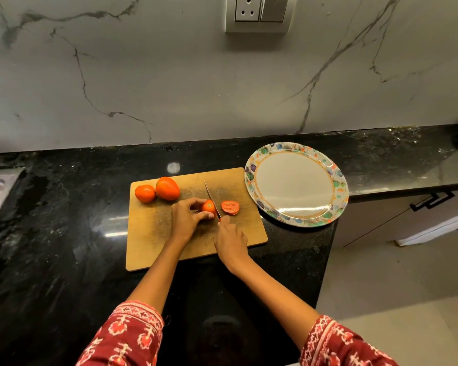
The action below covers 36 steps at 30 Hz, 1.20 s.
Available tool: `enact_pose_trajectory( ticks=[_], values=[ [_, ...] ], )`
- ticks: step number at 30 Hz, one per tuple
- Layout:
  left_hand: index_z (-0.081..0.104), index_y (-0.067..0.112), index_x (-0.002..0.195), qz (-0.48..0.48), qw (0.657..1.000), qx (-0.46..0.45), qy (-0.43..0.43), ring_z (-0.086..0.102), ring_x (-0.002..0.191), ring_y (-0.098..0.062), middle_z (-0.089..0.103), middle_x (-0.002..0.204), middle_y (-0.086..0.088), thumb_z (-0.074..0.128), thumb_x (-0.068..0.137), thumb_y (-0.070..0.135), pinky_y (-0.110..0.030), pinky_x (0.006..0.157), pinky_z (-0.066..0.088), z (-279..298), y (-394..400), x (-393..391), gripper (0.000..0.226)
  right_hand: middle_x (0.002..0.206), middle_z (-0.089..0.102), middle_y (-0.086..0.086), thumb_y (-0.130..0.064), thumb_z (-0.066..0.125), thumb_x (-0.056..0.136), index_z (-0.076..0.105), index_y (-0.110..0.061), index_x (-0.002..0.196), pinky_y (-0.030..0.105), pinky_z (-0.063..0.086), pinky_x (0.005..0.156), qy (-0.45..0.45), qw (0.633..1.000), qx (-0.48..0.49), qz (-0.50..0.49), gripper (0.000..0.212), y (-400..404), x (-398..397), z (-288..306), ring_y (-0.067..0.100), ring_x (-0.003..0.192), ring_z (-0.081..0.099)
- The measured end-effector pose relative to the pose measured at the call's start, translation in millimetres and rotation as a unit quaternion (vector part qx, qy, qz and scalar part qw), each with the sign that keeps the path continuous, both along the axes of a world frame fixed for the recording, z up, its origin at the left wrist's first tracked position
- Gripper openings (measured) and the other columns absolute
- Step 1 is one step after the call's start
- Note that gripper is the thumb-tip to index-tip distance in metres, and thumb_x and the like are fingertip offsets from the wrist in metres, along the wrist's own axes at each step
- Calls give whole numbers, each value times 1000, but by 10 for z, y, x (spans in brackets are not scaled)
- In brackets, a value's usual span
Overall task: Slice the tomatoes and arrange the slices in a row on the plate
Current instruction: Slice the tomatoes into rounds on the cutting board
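On the wooden cutting board (154, 233), the left hand (185, 217) curls its fingers and thumb around a partly cut tomato (209, 206), its grip clamped on the fruit so that much of the tomato's left side is hidden behind the fingers. The right hand (230, 241) closes its grip around the handle of a knife (211, 198); the handle is almost wholly covered by the hand, with only a speck of red showing. The blade stands on edge against the tomato's right face. Just to the right of the blade lie the cut tomato slices (230, 207), stacked or overlapping, so their number is hard to tell. Two whole tomatoes (167, 188) sit touching each other near the board's far left corner. The patterned plate (251, 178) rests on the black tabletop (64, 207) just beside the board, overhanging the tabletop's right edge. Both forearms emerge from red printed sleeves (132, 336), cut off by the lower frame.
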<state>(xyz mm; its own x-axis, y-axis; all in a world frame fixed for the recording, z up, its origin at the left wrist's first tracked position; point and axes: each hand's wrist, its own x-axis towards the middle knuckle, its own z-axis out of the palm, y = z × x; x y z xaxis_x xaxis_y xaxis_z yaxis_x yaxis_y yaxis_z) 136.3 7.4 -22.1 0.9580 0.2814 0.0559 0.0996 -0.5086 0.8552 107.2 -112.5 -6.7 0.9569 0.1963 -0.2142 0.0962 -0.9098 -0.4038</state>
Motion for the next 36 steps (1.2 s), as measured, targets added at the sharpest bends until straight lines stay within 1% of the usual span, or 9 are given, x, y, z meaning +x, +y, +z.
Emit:
enact_pose_trajectory(
  ticks=[4, 10, 15, 20, 23, 27, 29, 33, 36],
  values=[
    [71, 5, 97, 5, 1000, -1, -1, 60, 90, -15, 70, 95, -10, 82, 63, 8, -22, 79, 45, -4, -11, 13, 36, 113, 60, 14, -17, 25, 104, 41, -7, 116, 36, 44, 79, 9, 1000, -8, 4, 23, -70, -94, -59, 31, 105, 58],
    [71, 6, 96, 3, 1000, -5, -3, 61, 91, -16, 70, 95, -9, 82, 63, 8, -23, 81, 45, -41, -10, -9, 35, 118, 58, 17, -13, 32, 101, 44, -4, 117, 38, 44, 81, 42, 999, 16, -6, 22, 33, 74, -28, 33, 109, 55],
    [71, 6, 94, 4, 1000, -11, -9, 61, 87, -14, 70, 92, -9, 83, 61, 7, -22, 78, 45, -42, -5, -6, 34, 119, 57, 18, -13, 31, 101, 43, -4, 118, 39, 43, 83, 44, 999, -2, -1, 23, -1, 40, -84, 34, 112, 54],
    [71, 6, 95, 2, 1000, -11, -7, 62, 89, -17, 70, 92, -9, 84, 60, 8, -25, 79, 49, -66, 10, 2, 36, 123, 56, 17, -12, 40, 99, 40, -4, 123, 38, 45, 87, 52, 998, -28, 16, 26, 71, 116, -95, 33, 115, 54],
    [71, 5, 94, -3, 1000, -15, -7, 62, 87, -16, 70, 91, -10, 84, 60, 7, -20, 76, 47, -61, 35, 22, 36, 122, 56, 14, -14, 40, 100, 40, -4, 124, 37, 46, 86, 38, 997, -56, 30, 26, 57, 116, -111, 31, 114, 56],
    [71, 5, 95, -4, 1000, -12, -2, 62, 87, -15, 70, 92, -10, 84, 60, 8, -15, 75, 44, -72, 42, 27, 38, 121, 57, 14, -10, 33, 100, 42, -5, 122, 37, 46, 86, 27, 997, -63, 34, 24, 16, 86, -123, 30, 113, 57],
    [71, 5, 95, -3, 1000, -15, -2, 63, 87, -17, 70, 91, -9, 84, 59, 8, -18, 76, 46, -85, 58, 28, 38, 119, 58, 13, -10, 31, 100, 42, -5, 120, 36, 46, 85, 26, 998, -57, 32, 23, -8, 55, -131, 30, 111, 57],
    [71, 6, 96, 1, 1000, -30, 1, 64, 88, -17, 69, 91, -5, 83, 61, 7, -29, 78, 53, -89, 83, 42, 37, 116, 59, 12, -9, 29, 100, 41, -7, 119, 36, 46, 82, 25, 997, -67, 37, 22, -111, -69, -161, 29, 108, 59],
    [69, 4, 99, -2, 999, -33, 12, 62, 88, -13, 67, 93, -3, 81, 64, 5, -13, 73, 49, -92, 95, 56, 37, 116, 59, 12, -7, 31, 99, 41, -7, 121, 36, 46, 82, 31, 995, -79, 44, 24, -235, -153, -163, 30, 108, 59]
  ],
)
